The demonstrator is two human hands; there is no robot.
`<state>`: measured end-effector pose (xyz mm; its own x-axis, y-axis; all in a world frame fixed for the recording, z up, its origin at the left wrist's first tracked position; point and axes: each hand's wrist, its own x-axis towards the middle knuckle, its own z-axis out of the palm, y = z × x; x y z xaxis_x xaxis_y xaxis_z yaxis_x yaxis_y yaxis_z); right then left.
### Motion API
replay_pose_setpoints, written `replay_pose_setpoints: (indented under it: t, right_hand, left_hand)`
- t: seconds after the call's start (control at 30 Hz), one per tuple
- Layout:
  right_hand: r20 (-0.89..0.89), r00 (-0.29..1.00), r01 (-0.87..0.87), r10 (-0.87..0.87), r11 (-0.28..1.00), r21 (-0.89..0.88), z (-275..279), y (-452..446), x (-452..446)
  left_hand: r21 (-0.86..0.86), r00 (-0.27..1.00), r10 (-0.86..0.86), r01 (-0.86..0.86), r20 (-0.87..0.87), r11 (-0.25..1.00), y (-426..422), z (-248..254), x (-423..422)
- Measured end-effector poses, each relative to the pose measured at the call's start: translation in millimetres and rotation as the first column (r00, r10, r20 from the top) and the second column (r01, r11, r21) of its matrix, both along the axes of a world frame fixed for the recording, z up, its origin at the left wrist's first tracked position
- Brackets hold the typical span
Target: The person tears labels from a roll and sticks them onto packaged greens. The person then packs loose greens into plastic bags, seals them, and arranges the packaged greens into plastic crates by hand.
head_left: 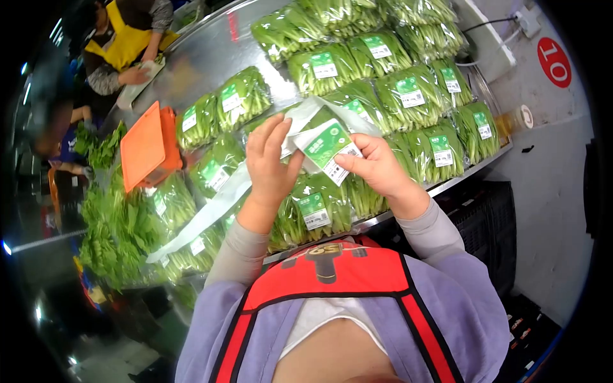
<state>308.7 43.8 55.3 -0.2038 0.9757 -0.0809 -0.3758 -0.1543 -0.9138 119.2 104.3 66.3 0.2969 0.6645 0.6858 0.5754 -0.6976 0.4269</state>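
Observation:
A green-and-white label (324,148) is pinched by its right edge between the thumb and fingers of my right hand (378,167). My left hand (271,165) is beside the label's left edge with its fingers apart; whether the fingertips touch the label is hard to tell. Whitish backing paper (211,216) trails down and left from behind my left hand, and more of it shows around the label. Below both hands lie clear bags of leafy greens (317,207), many with the same kind of label on top.
Rows of bagged greens (408,89) cover much of the metal table (211,48). An orange plastic basket (142,147) stands at the left, near loose leafy greens (118,220). Across the table, a person in a yellow apron (121,38) handles something pale. Black crates (488,223) stand at the right.

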Motion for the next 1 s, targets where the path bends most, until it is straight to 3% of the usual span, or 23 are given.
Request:
replay_pose_setpoints:
  t: [0.07,0.13,0.2,0.23,0.27,0.33,0.37,0.43,0.53,0.57,0.6,0.67,0.73,0.87,1.0]
  right_hand:
    - [0.008,1.000,0.003,-0.004,1.000,0.026,6.2,-0.5,-23.8]
    - [0.036,0.999,-0.036,0.034,0.999,0.040,12.5,-1.8,-39.0]
    - [0.069,0.995,-0.071,0.067,0.996,0.054,20.1,-4.5,-53.1]
    - [0.162,0.986,-0.049,0.045,0.998,0.026,27.9,-6.4,-60.4]
    - [0.168,0.984,-0.057,0.052,0.998,0.029,28.0,-5.6,-66.1]
    - [0.300,0.948,0.027,-0.107,0.965,0.260,26.6,-2.6,-76.7]
    - [0.280,0.955,0.025,-0.093,0.971,0.236,30.0,-2.6,-81.2]
    - [0.333,0.941,-0.033,-0.064,0.960,0.279,31.3,-3.5,-88.1]
    - [0.426,0.905,-0.132,-0.008,0.945,0.298,31.7,-2.8,-97.9]
    - [0.339,0.939,-0.042,-0.065,0.954,0.298,33.5,-2.7,-103.7]
    - [0.250,0.960,0.053,-0.129,0.955,0.291,35.6,-1.3,-108.1]
    - [0.251,0.950,0.090,-0.188,0.930,0.357,40.2,7.1,-107.0]
    - [0.310,0.949,-0.168,0.059,0.926,0.339,36.0,13.6,-104.6]
    - [0.253,0.965,-0.150,0.072,0.941,0.302,21.9,17.8,-107.1]
    - [0.207,0.976,-0.123,0.065,0.951,0.283,11.7,22.1,-105.1]
  left_hand:
    - [0.151,0.990,-0.138,0.129,0.044,0.980,-3.2,8.5,-8.3]
    - [0.157,0.984,-0.175,0.179,-0.041,0.971,-7.3,13.6,-24.4]
    - [-0.068,0.934,-0.343,0.350,0.095,0.934,-8.6,8.2,-38.7]
    - [-0.109,0.913,-0.314,0.351,0.260,0.930,-13.3,11.0,-41.3]
    - [-0.103,0.914,-0.308,0.344,0.265,0.933,-14.5,11.6,-47.8]
    - [-0.116,0.888,-0.313,0.369,0.338,0.922,-16.0,12.2,-60.1]
    - [-0.110,0.889,-0.307,0.362,0.340,0.926,-19.4,10.8,-64.4]
    - [-0.363,0.650,-0.095,0.534,0.754,0.764,-27.4,7.7,-69.9]
    - [-0.359,0.684,-0.180,0.567,0.707,0.742,-26.7,12.0,-87.0]
    - [-0.284,0.772,-0.250,0.484,0.585,0.828,-23.6,14.0,-91.3]
    - [-0.276,0.766,-0.259,0.492,0.589,0.826,-21.6,15.8,-95.9]
    - [-0.151,0.853,-0.362,0.442,0.375,0.884,-20.4,19.4,-100.4]
    - [-0.141,0.851,-0.378,0.452,0.364,0.881,-21.3,23.0,-100.8]
    - [-0.105,0.858,-0.382,0.439,0.343,0.892,-18.7,22.0,-100.2]
    - [-0.182,0.846,-0.416,0.491,0.335,0.852,-11.8,14.6,-99.5]
